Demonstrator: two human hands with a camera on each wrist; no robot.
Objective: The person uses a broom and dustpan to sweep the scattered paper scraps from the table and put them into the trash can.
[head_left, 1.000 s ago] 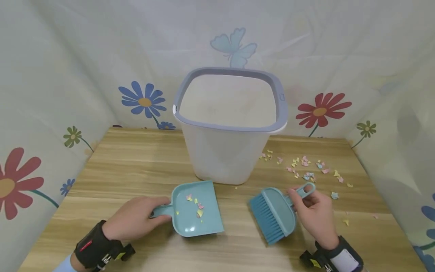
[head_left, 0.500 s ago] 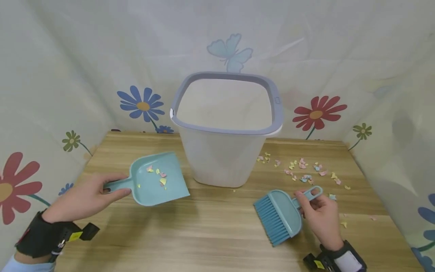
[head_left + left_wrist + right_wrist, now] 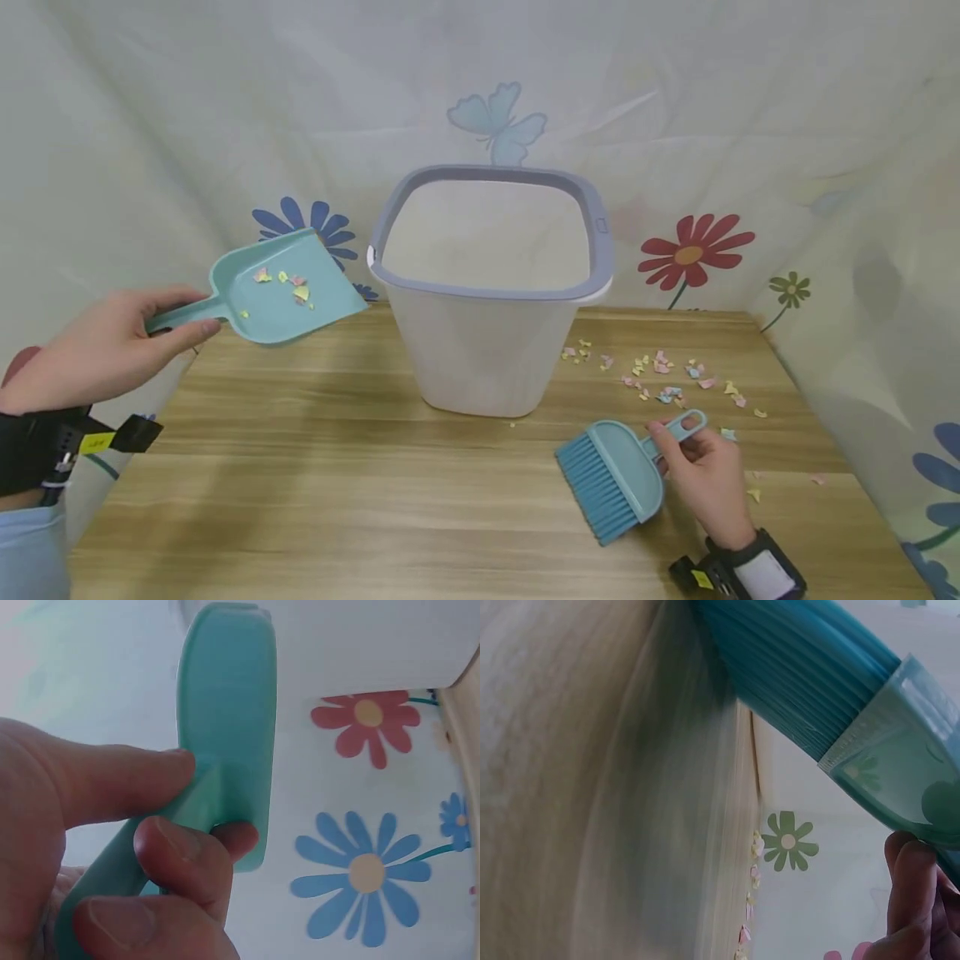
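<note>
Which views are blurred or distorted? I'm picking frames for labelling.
Head view: sharp, evenly lit, wide-angle bending at the edges, soft shadow beside the bin. Left wrist view: dustpan and left hand too close, soft. Right wrist view: table smeared, brush fairly clear.

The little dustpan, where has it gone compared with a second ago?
The left hand, gripping the dustpan by its handle, lifted it off the table up and leftward, paper scraps aboard. The right hand kept holding the brush low; the bin stayed put.
</note>
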